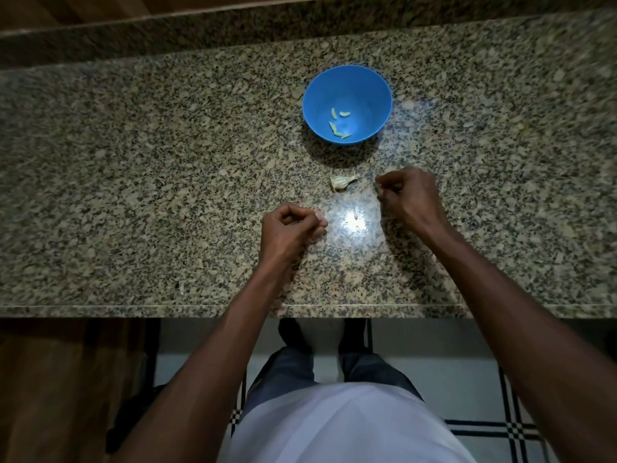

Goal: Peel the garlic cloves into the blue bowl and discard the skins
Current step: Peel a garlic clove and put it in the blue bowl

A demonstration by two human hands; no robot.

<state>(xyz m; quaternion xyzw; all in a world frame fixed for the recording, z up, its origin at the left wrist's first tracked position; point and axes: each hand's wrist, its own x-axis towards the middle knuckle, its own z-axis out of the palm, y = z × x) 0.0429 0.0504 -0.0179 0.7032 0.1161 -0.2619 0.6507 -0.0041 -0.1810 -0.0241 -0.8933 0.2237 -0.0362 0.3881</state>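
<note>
Mid-peel: left hand (290, 225) pinches a clove (320, 215), prob.; right hand (405, 192) curled, contents unclear. Next: unpeeled clove (342, 182) on bench (167, 162), then blue bowl (347, 78).

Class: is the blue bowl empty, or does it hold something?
Not empty. The blue bowl stands upright and a few pale peeled cloves lie on its bottom.

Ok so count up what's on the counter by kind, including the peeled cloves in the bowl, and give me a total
Blue bowl: 1
Peeled garlic cloves in the bowl: 4
Unpeeled garlic piece on the counter: 1
Loose skin scrap near the counter edge: 1
Total: 7
Whatever the hands may pinch is too small to tell, so it is not counted.
</note>
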